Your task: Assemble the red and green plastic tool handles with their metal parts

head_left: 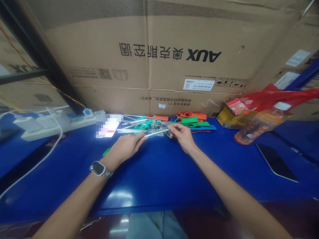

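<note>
My left hand (128,146), a watch (99,168) on its wrist, is closed around one end of a thin silver metal rod (156,133) that lies low over the blue table (154,176). My right hand (180,134) pinches the rod's other end with its fingertips. Just behind both hands lies a heap of several silver rods (132,123) and flat plastic clips in green (193,122), orange (191,115) and blue (205,127).
A big cardboard box (159,56) walls off the back. A white power strip (47,123) with cables sits at left, a bright blurred card (107,127) beside it. At right lie an orange drink bottle (261,126), a red bag (274,96) and a dark phone (276,162).
</note>
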Demonstrator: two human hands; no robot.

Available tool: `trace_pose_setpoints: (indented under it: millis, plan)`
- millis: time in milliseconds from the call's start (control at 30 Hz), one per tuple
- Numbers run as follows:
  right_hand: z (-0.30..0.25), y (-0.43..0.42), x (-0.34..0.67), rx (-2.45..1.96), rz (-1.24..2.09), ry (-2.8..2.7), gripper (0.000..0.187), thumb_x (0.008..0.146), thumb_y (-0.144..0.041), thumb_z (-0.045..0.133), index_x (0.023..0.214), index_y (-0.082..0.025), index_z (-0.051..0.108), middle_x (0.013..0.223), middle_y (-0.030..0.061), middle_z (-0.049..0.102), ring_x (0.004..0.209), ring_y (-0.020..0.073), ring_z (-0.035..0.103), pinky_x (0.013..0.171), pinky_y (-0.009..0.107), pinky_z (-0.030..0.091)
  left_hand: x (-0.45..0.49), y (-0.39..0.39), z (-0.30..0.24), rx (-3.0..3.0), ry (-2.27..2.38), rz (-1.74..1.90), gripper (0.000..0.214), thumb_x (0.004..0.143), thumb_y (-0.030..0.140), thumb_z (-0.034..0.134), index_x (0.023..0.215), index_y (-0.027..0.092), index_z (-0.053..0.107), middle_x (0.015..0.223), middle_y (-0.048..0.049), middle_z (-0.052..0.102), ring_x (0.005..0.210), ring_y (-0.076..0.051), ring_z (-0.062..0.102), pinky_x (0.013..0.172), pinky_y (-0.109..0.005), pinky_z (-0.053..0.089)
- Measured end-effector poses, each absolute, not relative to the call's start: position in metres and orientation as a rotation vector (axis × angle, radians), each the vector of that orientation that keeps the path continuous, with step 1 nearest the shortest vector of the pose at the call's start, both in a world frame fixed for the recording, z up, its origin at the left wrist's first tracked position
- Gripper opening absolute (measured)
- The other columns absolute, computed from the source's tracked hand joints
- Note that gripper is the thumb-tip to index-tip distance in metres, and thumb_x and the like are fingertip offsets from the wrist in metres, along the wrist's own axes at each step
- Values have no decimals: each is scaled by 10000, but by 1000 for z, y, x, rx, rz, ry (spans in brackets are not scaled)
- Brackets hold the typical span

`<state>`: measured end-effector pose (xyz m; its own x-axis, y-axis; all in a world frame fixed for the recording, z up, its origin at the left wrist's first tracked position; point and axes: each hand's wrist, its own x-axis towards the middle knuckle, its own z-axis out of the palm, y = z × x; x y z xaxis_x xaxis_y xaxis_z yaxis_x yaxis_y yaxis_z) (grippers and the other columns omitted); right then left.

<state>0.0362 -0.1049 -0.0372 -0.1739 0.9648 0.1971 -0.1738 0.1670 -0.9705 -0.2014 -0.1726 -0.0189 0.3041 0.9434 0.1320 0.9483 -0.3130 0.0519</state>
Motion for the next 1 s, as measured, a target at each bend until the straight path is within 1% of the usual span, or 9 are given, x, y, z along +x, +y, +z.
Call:
trace_pose_setpoints:
  millis: [233,333,433,533,600,667,833,900,1000]
  plan:
    - [-36,-116,17,-746,1619,-1214,330,572,-381,894,736,-167,704,547,-40,575,492,90,478,502,252,380,-189,-175,-17,-2502,-1769,-259,434,1045,472,212,991,226,565,784,-53,690,726,-269,684,589,-303,385]
    - [-34,-127,0,-712,1677,-1075,313,566,-364,890,723,-167,704,562,-38,575,510,87,477,510,247,395,-180,-175,-14,-2484,-1835,-289,400,1042,461,235,1057,212,548,823,-76,711,763,-281,702,603,-306,416]
    - [-36,-135,-10,-731,1699,-1122,320,567,-358,882,758,-157,722,604,-18,611,525,95,492,512,252,405,-173,-175,-12,-2522,-1921,-318,309,1004,425,373,1174,192,483,875,-94,725,802,-295,716,624,-313,453]
    - [-40,-137,-14,-762,1638,-1180,336,567,-382,882,765,-161,724,546,-40,572,489,93,469,488,251,380,-171,-176,-13,-2547,-1966,-371,403,933,289,472,1302,162,374,900,-108,727,823,-312,723,644,-329,474]
    - [-40,-136,-15,-782,1603,-1231,334,589,-400,872,787,-169,734,518,-51,552,471,92,455,482,252,367,-172,-176,-14,-2562,-1974,-401,459,913,226,459,1346,154,326,890,-110,725,831,-322,725,654,-341,481]
    - [-37,-134,-15,-769,1590,-1287,317,602,-390,866,811,-181,750,560,-43,588,489,90,463,503,255,378,-174,-176,-14,-2593,-1974,-459,465,911,219,452,1351,160,313,886,-105,720,832,-323,725,660,-345,484]
    - [-29,-128,-13,-656,1639,-1420,266,618,-360,856,818,-208,769,757,-9,680,562,87,493,550,259,402,-181,-174,-13,-2689,-1929,-716,385,917,238,477,1278,178,359,1002,-120,709,865,-298,717,685,-340,500]
    - [-29,-126,-14,-641,1644,-1453,268,641,-369,845,839,-205,769,711,-17,655,564,92,489,552,261,399,-183,-173,-13,-2688,-1922,-731,322,936,263,470,1238,174,405,1017,-127,713,869,-291,713,687,-337,501]
    - [-33,-125,-15,-677,1568,-1414,269,709,-421,800,834,-186,756,576,-40,569,531,97,465,542,263,389,-182,-173,-14,-2645,-1932,-575,252,975,319,428,1145,160,525,954,-135,723,837,-290,710,689,-345,499]
